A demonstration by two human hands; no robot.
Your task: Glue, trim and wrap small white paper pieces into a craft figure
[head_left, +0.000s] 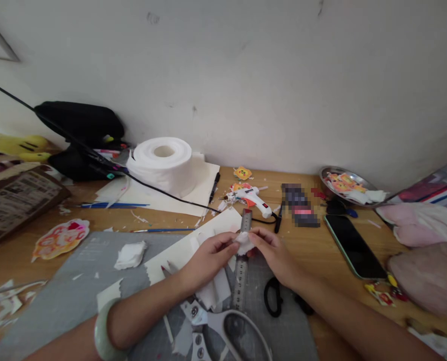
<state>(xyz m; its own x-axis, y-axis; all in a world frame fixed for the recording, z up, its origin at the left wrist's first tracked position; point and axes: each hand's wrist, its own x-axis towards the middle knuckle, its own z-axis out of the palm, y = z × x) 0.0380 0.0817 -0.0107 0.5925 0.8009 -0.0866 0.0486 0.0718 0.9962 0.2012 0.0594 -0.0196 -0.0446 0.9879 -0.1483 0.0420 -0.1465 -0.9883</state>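
A small wad of white tissue (pixel 245 242) is pinched between my two hands, above the middle of the work surface. My left hand (pixel 217 253) grips its left side with thumb and fingers. On the right side, my right hand (pixel 270 250) holds it the same way. Beneath them a steel ruler (pixel 240 283) runs lengthwise over a grey cutting mat (pixel 84 291). Large grey-handled scissors (pixel 217 321) lie open near my left forearm, and a black-handled pair (pixel 273 297) is partly hidden by my right arm. A folded white tissue pad (pixel 130 254) rests on the mat.
A big white tissue roll (pixel 161 165) stands on paper sheets at the back. The glue gun (pixel 255 198) lies behind my hands, its black cord crossing leftward. A phone (pixel 354 245) and a metal bowl (pixel 349 185) of paper cutouts sit at right; a cardboard box (pixel 20 200) is left.
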